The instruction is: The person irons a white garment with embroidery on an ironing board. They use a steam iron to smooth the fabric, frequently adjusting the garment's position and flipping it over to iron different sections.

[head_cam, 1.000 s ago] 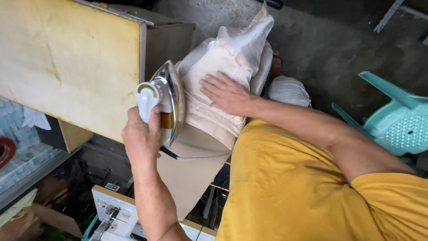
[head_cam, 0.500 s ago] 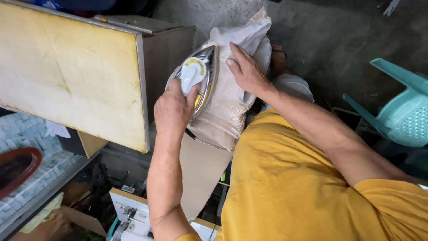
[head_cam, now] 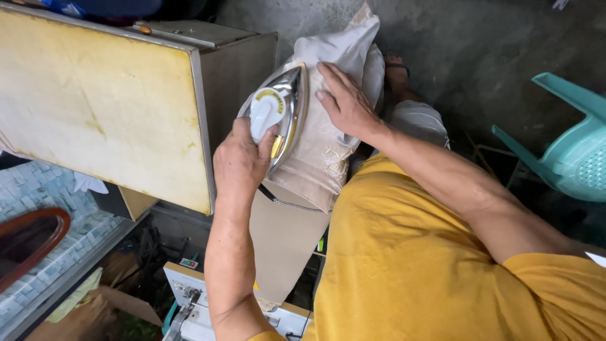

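One shiny metal iron [head_cam: 281, 107] with white dial presses cream cloth [head_cam: 325, 151].

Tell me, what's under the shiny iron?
The iron, gripped by the left hand, sits on cream cloth that the right hand presses flat. A tan board shows below; what lies directly beneath the iron is covered.

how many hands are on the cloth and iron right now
2. The left hand grips the handle of the iron, which rests on the cream cloth. The right hand lies flat on that cloth beside the iron. No other hands show.
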